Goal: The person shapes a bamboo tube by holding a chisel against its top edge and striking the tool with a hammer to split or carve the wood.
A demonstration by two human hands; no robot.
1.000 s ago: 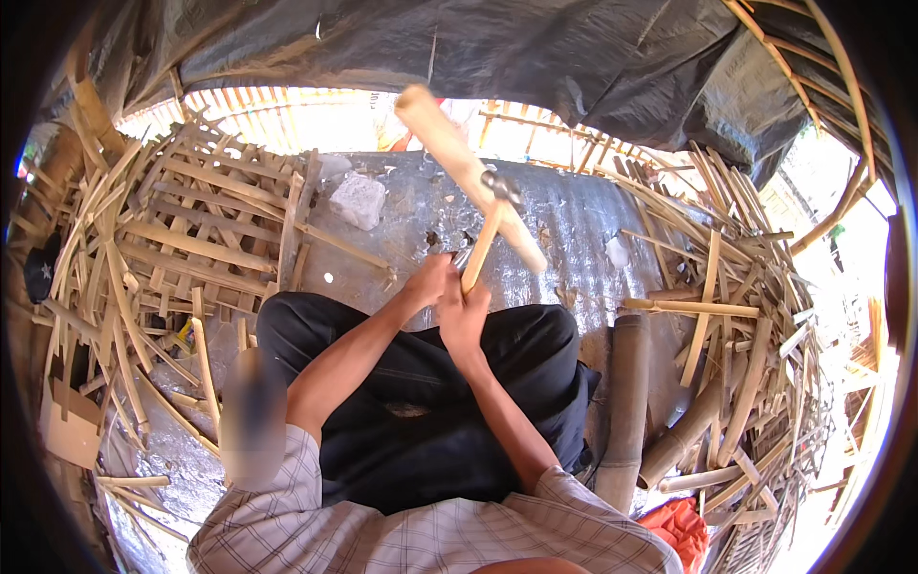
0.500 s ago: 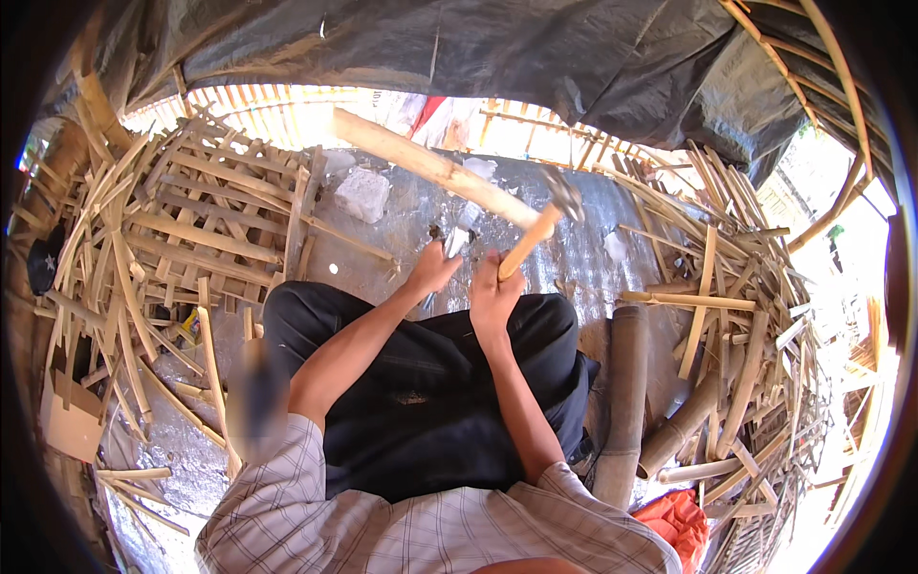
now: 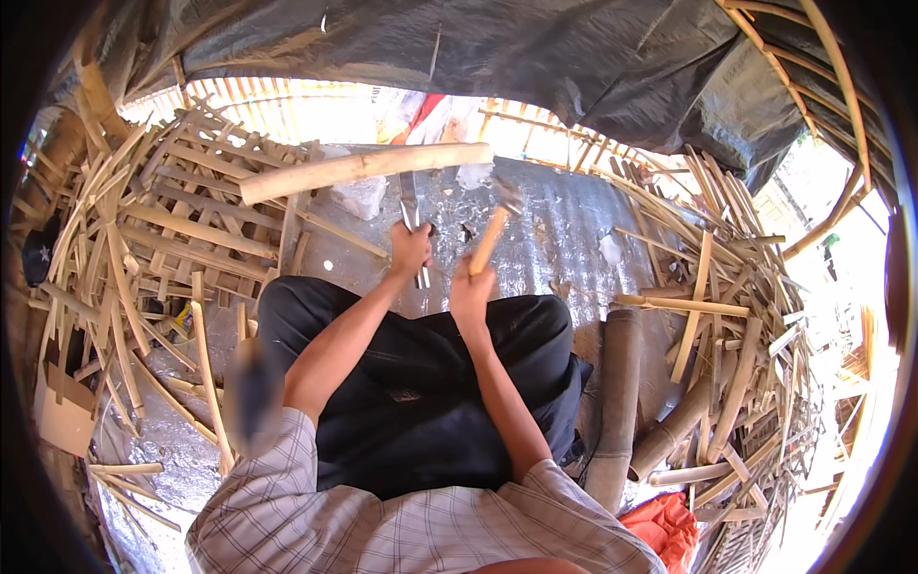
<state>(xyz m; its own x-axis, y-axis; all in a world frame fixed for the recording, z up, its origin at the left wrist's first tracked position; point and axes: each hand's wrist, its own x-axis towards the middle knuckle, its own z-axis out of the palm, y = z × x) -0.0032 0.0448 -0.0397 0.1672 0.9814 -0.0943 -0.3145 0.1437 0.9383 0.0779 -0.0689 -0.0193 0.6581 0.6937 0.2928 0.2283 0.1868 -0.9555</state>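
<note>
My left hand (image 3: 411,249) is wrapped round a narrow silver metal tool (image 3: 409,206), whose exact kind I cannot make out. The tool's far end meets a pale length of bamboo (image 3: 368,168), which lies crosswise beyond both hands; whether it is fixed to the tool is unclear. In my right hand (image 3: 471,292) is a hammer (image 3: 491,239), gripped by its light wooden handle. The dark hammer head points away from me, just below the bamboo's right end and apart from it.
Stacked bamboo strips (image 3: 206,230) rise at the left, and a tangled heap of pieces (image 3: 755,354) spreads at the right. Thick bamboo tubes (image 3: 617,402) lie by my right knee. A whitish block (image 3: 359,196) sits on the dark floor sheet (image 3: 564,230). Orange cloth (image 3: 662,526) lies lower right.
The bamboo has swung from a steep slant to nearly level and shifted left. My left hand has moved left and slightly up with the metal tool; the right hand and hammer have moved left.
</note>
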